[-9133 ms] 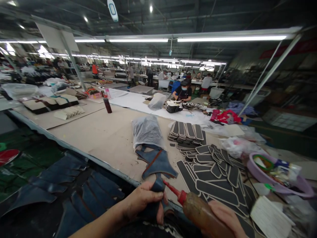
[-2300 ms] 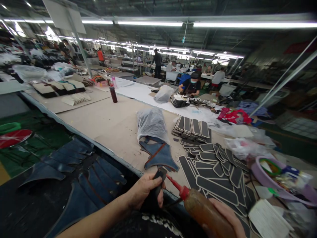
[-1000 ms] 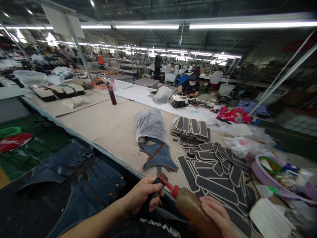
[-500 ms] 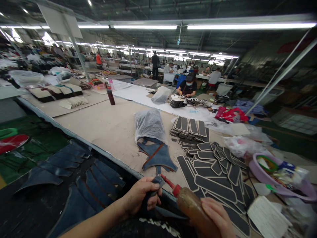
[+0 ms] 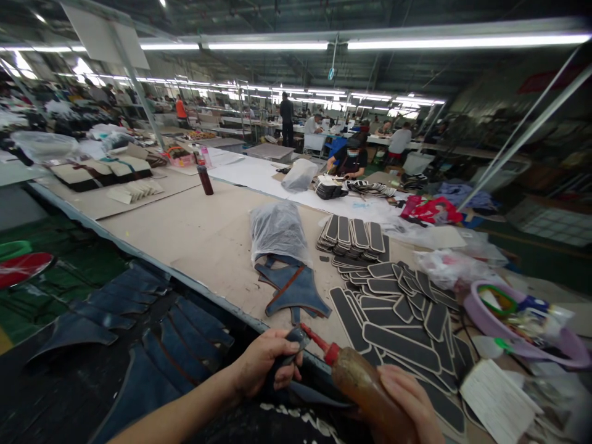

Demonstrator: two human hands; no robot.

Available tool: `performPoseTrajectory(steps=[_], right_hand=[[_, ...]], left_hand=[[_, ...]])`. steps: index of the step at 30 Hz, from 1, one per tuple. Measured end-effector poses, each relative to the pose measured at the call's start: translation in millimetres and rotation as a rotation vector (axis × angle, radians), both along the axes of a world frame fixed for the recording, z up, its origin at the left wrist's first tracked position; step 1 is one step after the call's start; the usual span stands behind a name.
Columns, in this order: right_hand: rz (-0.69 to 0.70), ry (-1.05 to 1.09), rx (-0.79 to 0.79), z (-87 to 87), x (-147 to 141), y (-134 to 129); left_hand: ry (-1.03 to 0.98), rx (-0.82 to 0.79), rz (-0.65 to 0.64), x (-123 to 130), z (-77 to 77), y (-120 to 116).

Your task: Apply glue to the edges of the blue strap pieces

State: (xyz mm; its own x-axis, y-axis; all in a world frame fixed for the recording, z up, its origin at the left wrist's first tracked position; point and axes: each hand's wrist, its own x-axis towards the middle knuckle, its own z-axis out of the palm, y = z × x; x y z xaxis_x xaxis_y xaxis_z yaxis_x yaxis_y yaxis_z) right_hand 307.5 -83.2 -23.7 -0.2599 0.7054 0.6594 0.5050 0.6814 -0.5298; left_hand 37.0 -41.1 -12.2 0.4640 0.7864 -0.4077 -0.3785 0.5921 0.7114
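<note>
My left hand (image 5: 269, 361) pinches the end of a dark blue leather-like piece (image 5: 296, 337) between thumb and fingers, just off the table's front edge. My right hand (image 5: 409, 401) is wrapped round an amber glue bottle (image 5: 365, 382), tilted so that its red nozzle points up and left. The nozzle tip is at the end of the held piece; whether it touches cannot be made out. Just beyond, more blue pieces with a brown strip (image 5: 300, 293) lie partly under a clear plastic bag (image 5: 279, 231). Much of the held piece is hidden behind my fingers.
Dark pads with pale edges (image 5: 402, 345) lie spread and stacked at right, beside a purple basin (image 5: 573, 351) and a paper slip (image 5: 499, 394). Blue pieces (image 5: 152, 370) overlap on a black surface at lower left. A brown bottle (image 5: 205, 180) stands farther back. A co-worker (image 5: 349, 159) sits opposite.
The red nozzle tip has shifted slightly up and left along the end of the blue piece. Both hands keep their hold, and the view has tilted slightly.
</note>
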Motion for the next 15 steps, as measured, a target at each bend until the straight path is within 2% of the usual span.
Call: performPoseTrajectory(steps=[3, 6, 9, 13, 15], right_hand=[[-0.059, 0.066, -0.062, 6.3, -5, 4], [0.016, 0.015, -0.039, 7.2, -7, 7], [0.054, -0.115, 0.037, -0.9, 0, 10], [-0.097, -0.072, 0.034, -9.7, 14, 6], [-0.119, -0.010, 0.002, -8.8, 20, 3]], left_hand=[[0.005, -0.002, -0.017, 1, 2.8, 0], [0.021, -0.003, -0.018, 0, 5.0, -1], [0.028, 0.003, 0.001, -2, 4.8, -3], [0.039, -0.004, 0.035, -4, 2.2, -2], [0.038, -0.014, 0.033, -3, 0.3, -1]])
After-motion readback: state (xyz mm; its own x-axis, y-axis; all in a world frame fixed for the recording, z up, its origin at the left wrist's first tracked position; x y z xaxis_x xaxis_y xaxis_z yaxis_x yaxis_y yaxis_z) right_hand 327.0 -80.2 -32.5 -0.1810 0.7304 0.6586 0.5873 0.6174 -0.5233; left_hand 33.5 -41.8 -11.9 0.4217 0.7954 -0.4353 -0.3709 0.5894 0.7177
